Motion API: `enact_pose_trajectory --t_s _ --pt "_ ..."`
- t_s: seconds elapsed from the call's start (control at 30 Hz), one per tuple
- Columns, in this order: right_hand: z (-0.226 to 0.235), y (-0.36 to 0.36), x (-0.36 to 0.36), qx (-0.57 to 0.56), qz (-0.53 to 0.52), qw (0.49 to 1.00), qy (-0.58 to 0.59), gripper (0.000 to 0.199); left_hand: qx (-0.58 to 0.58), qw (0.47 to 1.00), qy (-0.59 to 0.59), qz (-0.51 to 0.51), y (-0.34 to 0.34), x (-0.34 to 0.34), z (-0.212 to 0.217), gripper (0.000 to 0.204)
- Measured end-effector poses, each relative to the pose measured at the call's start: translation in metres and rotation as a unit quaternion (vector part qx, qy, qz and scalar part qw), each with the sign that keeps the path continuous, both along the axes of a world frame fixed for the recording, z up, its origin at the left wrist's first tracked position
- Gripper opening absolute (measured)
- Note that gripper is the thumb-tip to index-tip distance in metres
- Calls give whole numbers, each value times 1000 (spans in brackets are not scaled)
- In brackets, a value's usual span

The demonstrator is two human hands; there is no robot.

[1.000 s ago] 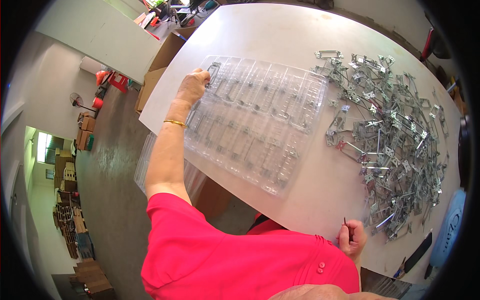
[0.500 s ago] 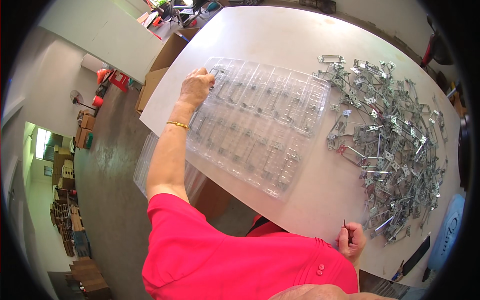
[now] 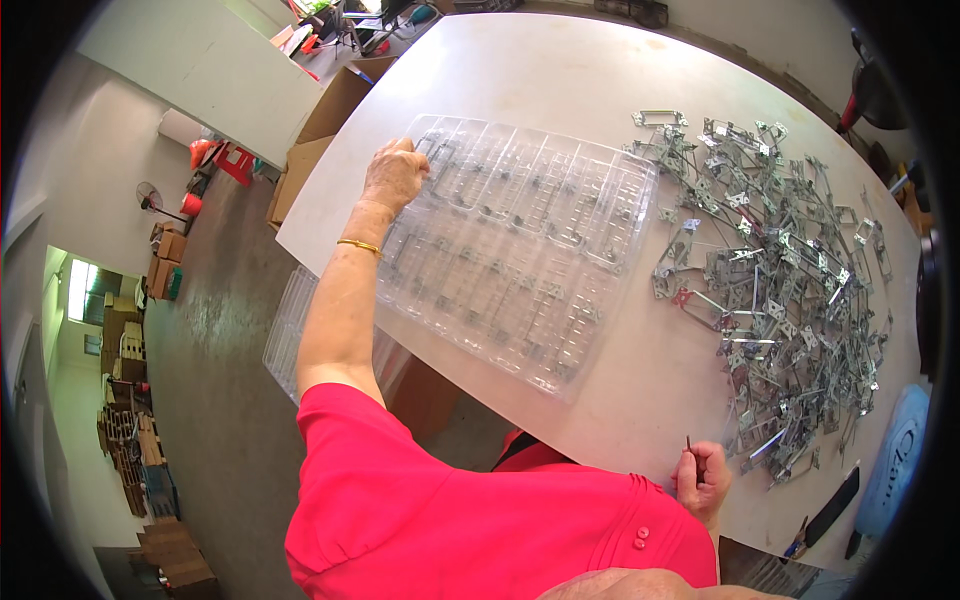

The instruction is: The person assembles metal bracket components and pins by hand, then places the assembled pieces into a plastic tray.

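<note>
A clear plastic tray [image 3: 470, 225] with two rows of long slots lies on the white table, with metal parts showing in its slots. My left hand [image 3: 396, 174], closed with its fingers bent down, is at the tray's far left corner, over the end slot. What its fingertips pinch is hidden. Close to the near table edge, my right hand [image 3: 704, 474] is closed around a thin dark rod [image 3: 688, 442], whose tip sticks up past the fingers. To the right spreads a tangled heap of metal brackets [image 3: 780, 270] with thin wire arms.
More clear trays [image 3: 290, 330] sit lower, beyond the table's left edge. An open cardboard box [image 3: 305, 165] stands against the far left edge. At the near right lie a black-bladed tool [image 3: 832, 512] and a blue object [image 3: 893, 450]. The white table [image 3: 540, 60] has curved-looking edges.
Little differs. My left hand stays at the tray's far left corner with only a slight shift of the fingers, and my right hand keeps hold of the thin dark rod.
</note>
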State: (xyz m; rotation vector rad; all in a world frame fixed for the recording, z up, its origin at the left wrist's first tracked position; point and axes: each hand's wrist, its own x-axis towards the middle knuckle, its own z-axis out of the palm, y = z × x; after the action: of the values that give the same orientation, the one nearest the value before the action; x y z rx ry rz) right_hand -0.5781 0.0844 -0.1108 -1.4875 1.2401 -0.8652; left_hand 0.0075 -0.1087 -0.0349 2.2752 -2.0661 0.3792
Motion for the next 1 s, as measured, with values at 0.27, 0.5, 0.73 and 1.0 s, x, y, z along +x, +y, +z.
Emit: enact_pose_trajectory --t_s 0.27,0.5,0.73,1.0 --pt "-2 4 -9 -4 -2 1000 0 5 -35 999 -4 -20 11 -10 8 13" --pt "11 5 -6 6 1 999 -36 2 -123 956 205 -170 50 -164 61 14" --pt "43 -28 2 -105 62 988 -93 14 93 809 485 -320 134 -329 38 38" --pt "126 -20 -29 -165 14 976 -143 21 -89 708 425 -556 124 -340 108 69"
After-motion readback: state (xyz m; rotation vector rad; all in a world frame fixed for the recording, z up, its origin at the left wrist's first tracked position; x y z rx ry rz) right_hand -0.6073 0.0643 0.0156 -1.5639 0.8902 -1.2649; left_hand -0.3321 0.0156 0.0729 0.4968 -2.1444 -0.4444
